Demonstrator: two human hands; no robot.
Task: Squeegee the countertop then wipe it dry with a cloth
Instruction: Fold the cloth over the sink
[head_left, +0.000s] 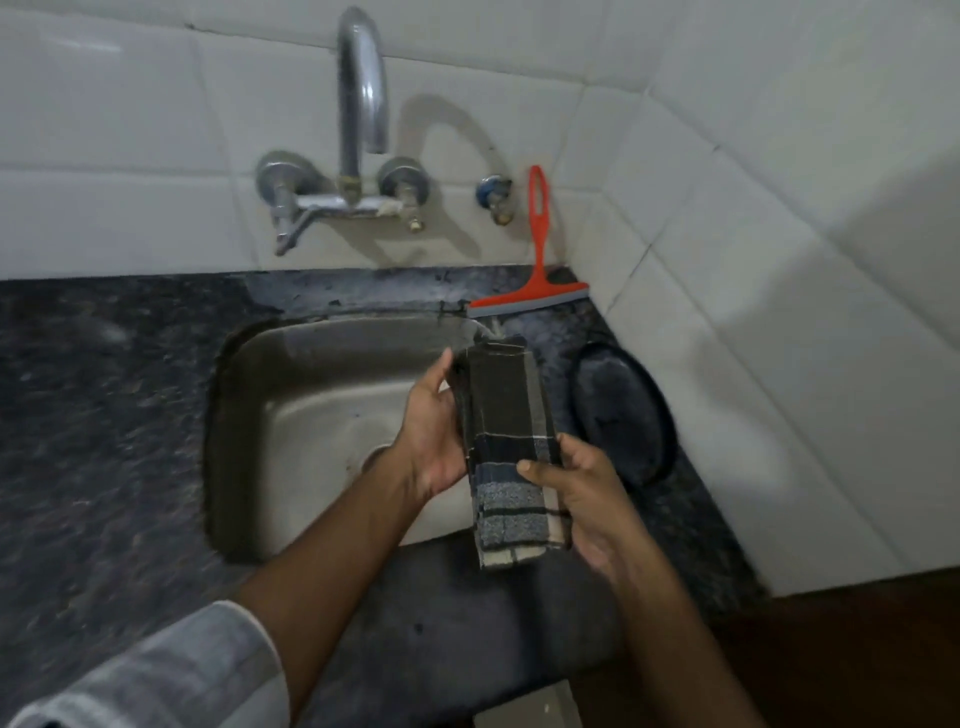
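Observation:
A folded dark checked cloth (506, 441) is held above the right side of the sink, lengthwise away from me. My left hand (431, 431) grips its left edge near the far end. My right hand (582, 499) grips its near right part, thumb on top. A red squeegee (535, 291) stands behind the sink at the back right, blade on the dark speckled countertop (104, 415), handle leaning on the white tiled wall.
A steel sink (311, 415) is set into the counter, with a wall tap (358, 104) above it. A dark round plate (623, 410) lies on the counter right of the sink. White tiles close the back and right side.

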